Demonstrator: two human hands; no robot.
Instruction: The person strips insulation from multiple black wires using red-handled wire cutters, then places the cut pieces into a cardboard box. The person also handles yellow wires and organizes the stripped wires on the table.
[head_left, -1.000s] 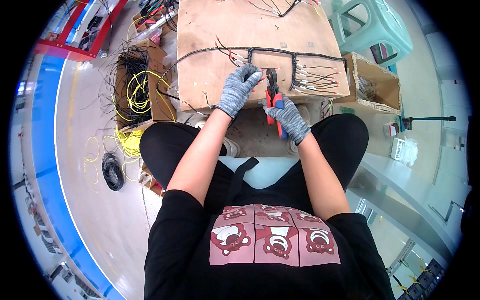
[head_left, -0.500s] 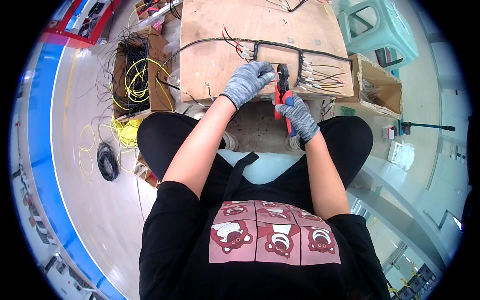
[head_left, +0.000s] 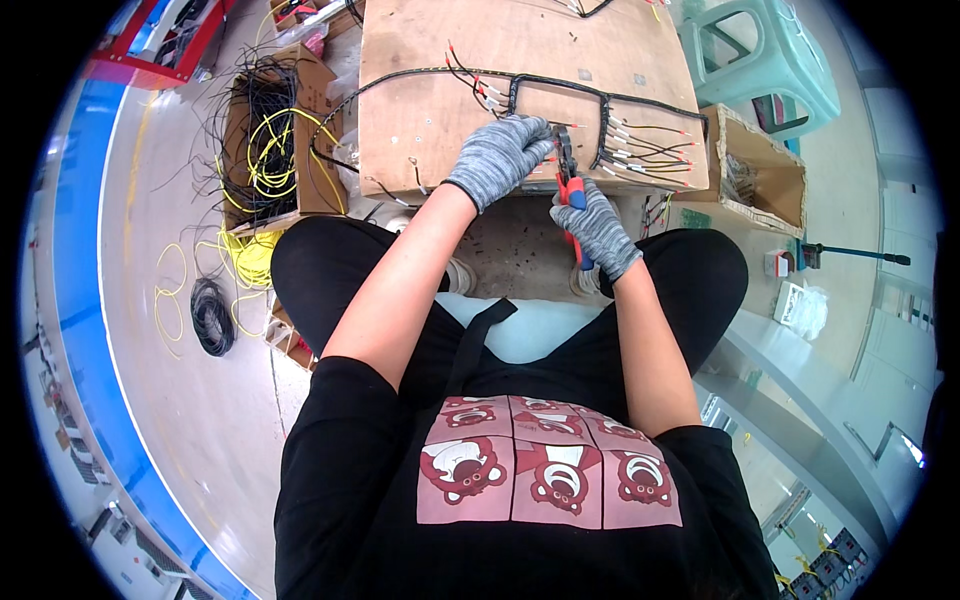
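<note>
In a grey knit glove, my left hand (head_left: 503,160) is closed, with thumb and fingers pinched at the near edge of the wooden board (head_left: 420,125). A wire's red tip (head_left: 548,160) shows at its fingertips; the rest of that wire is hidden by the glove. My right hand (head_left: 600,232), gloved likewise, is wrapped round the crimping pliers (head_left: 572,188), which have red and blue handles and dark jaws. Those jaws point away from me, right beside the left fingertips. A black wiring harness (head_left: 560,88) lies across the board, with several red-tipped branches fanning out on the right.
To the left stands a cardboard box (head_left: 318,170) of black and yellow wires, with a black cable coil (head_left: 211,318) on the floor. An open box (head_left: 765,180) and a pale green plastic stool (head_left: 800,60) are at the right. Dark scraps litter the floor under the board.
The pliers' handles have come closer together in my right hand, and the tool has turned slightly. My left hand has shifted a little and stays pinched beside the jaws.
</note>
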